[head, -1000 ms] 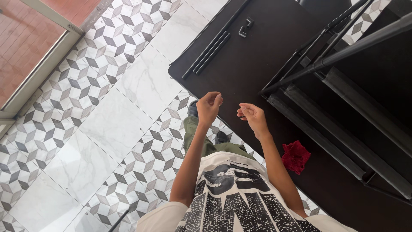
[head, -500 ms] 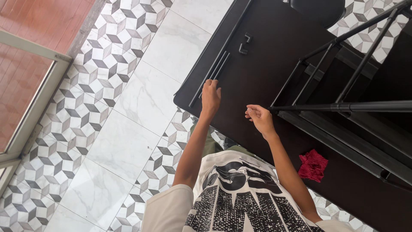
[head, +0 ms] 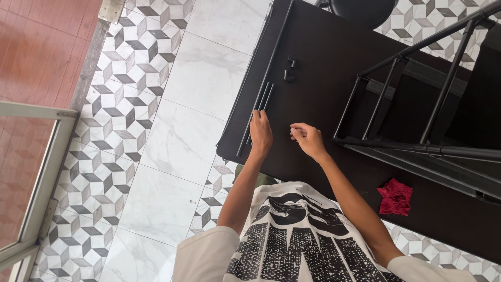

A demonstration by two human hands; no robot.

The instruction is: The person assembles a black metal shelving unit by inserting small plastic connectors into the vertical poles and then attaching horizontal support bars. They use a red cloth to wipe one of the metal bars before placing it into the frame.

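Observation:
My left hand lies on the near end of a bundle of long black rods at the left edge of a dark table; whether its fingers wrap them is hidden. My right hand hovers just to the right over the tabletop, fingers curled as if pinching something tiny that I cannot make out. Two small black fittings sit farther up the table beyond the rods.
A black metal frame with bars stands on the right half of the table. A crumpled red cloth lies near the table's front edge. A black round seat is at the top. Patterned tile floor lies left.
Both hands have reached farther over the table. The left hand has come down onto the rods' end. The view has shifted so the table and frame sit closer.

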